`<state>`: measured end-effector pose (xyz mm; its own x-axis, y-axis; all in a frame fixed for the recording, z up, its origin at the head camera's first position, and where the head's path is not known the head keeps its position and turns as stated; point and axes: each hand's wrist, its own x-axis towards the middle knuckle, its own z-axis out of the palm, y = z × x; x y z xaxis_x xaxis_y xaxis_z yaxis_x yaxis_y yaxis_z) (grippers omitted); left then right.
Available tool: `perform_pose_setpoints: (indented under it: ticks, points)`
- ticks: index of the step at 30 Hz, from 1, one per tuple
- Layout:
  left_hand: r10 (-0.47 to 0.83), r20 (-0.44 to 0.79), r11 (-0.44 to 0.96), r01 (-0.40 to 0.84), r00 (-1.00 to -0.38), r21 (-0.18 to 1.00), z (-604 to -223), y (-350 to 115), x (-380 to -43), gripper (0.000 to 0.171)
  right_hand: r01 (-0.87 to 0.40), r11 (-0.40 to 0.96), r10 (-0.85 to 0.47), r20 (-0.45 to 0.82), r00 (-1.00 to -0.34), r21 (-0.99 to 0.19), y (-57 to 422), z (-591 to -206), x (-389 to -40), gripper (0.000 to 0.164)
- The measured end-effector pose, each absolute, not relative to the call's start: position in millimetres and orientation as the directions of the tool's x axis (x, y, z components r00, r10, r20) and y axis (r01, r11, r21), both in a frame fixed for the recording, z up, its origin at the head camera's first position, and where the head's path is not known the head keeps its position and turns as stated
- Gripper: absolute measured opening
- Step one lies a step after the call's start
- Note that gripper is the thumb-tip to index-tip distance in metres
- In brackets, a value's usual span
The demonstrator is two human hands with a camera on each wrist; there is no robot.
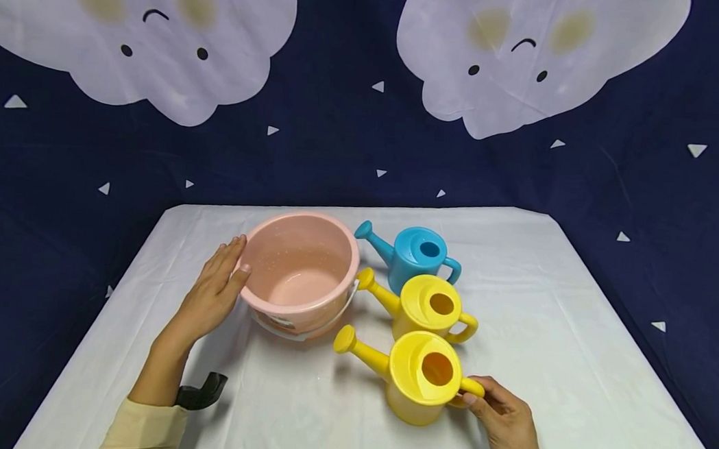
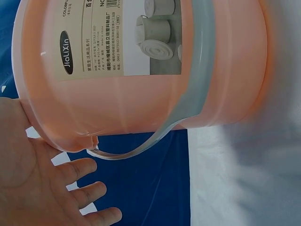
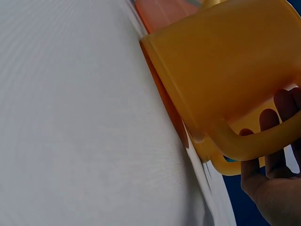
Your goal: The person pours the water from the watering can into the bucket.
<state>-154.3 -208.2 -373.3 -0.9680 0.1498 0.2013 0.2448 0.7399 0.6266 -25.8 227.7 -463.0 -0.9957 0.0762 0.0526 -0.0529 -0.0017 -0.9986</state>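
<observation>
A pink bucket (image 1: 297, 309) with a pale handle stands upright left of the middle of the table. My left hand (image 1: 209, 294) rests against its left rim, fingers straight; the left wrist view shows the bucket's label (image 2: 94, 42) and spread fingers beside the rim. With curled fingers, my right hand (image 1: 508, 426) holds the handle of the nearest yellow watering can (image 1: 407, 392), whose spout points left. In the right wrist view, fingers pass through that handle (image 3: 256, 143), and the can's base is at the table surface.
Behind the held can stand a second yellow watering can (image 1: 416, 307) and a blue watering can (image 1: 402, 272), close together in a row, spouts toward the bucket. A white cloth (image 1: 573, 375) covers the table. A dark blue curtain (image 1: 326, 161) with clouds hangs behind.
</observation>
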Motion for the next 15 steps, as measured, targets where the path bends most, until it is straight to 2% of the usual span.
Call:
perform_pose_setpoints:
  ticks: [10, 15]
  points:
    - [0.147, 0.205, 0.740, 0.245, -0.968, 0.627, -373.5, -207.2, -154.3, 0.058, -0.134, -0.048, 0.038, 0.132, -0.991, -0.990, 231.1, -464.1, -23.1, 0.025]
    - [0.147, 0.203, 0.739, 0.244, -0.968, 0.628, -373.6, -207.5, -154.2, 0.058, -0.110, -0.053, 0.038, 0.108, -0.993, -0.992, 231.4, -459.8, -22.7, 0.024]
